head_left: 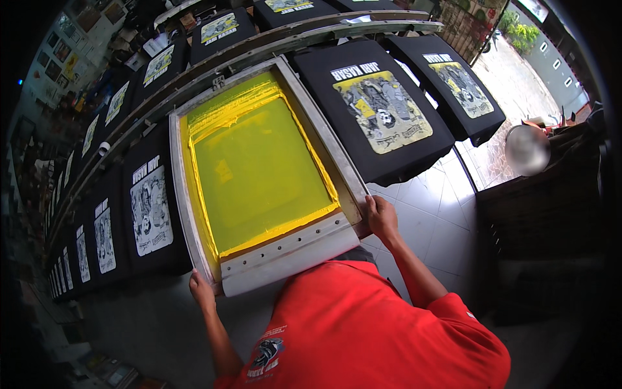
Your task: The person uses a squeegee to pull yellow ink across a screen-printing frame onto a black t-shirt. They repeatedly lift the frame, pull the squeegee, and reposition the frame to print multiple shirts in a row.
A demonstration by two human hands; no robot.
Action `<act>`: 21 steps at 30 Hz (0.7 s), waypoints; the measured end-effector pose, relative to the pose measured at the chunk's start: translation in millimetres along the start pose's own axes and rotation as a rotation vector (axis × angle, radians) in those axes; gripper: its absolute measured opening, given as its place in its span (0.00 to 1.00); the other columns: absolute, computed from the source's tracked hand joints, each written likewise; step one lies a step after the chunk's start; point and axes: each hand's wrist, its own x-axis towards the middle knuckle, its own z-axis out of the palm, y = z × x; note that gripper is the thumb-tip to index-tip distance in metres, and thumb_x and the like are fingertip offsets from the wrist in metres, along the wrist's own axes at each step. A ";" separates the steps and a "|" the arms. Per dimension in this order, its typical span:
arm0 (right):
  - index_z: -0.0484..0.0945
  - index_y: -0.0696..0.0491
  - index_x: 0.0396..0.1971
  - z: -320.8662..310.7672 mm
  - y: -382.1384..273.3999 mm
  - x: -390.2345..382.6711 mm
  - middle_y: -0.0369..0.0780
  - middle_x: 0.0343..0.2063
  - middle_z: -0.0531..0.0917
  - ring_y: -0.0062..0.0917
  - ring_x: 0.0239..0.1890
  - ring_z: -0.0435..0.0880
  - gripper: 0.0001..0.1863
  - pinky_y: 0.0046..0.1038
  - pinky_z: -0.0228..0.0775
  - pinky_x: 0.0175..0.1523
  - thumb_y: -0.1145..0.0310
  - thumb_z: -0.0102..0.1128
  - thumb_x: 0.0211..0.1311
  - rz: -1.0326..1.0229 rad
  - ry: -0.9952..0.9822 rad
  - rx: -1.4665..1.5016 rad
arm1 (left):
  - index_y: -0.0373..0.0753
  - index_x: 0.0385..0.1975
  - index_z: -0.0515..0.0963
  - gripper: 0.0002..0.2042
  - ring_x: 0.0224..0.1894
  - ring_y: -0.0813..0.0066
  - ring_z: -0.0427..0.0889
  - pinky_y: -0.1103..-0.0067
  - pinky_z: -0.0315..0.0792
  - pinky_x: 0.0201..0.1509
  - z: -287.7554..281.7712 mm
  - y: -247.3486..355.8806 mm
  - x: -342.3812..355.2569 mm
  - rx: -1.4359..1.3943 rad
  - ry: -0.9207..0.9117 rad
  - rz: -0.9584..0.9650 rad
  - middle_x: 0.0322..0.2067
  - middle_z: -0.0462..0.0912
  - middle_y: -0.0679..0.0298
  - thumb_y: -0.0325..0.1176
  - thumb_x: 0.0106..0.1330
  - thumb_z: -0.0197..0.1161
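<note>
A screen printing frame [181, 175] with pale metal sides lies in front of me, over the row of black shirts. Its green-yellow mesh [259, 172] is edged with thick yellow ink, with more ink streaked across the far end. Across the near end rests a wide grey metal squeegee [288, 253] with a row of bolts or holes; its blade edge is hidden. My left hand [203, 290] is closed on the frame's near left corner. At the near right side, my right hand [381, 217] grips the frame's edge. What lies under the frame is covered.
Right of the frame, a black shirt [382, 107] with a yellow and grey print lies on a board, with another shirt [463, 91] beyond. More printed shirts [151, 207] run left. A metal rail [311, 32] passes behind. A round pale object [527, 150] stands far right.
</note>
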 end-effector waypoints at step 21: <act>0.81 0.62 0.34 12.7 -7.4 17.9 0.51 0.23 0.82 0.38 0.25 0.80 0.21 0.36 0.69 0.36 0.57 0.48 0.72 0.041 0.033 -0.060 | 0.29 0.28 0.74 0.23 0.33 0.40 0.77 0.58 0.67 0.37 15.5 15.8 30.5 0.081 -0.070 0.030 0.26 0.78 0.42 0.47 0.73 0.47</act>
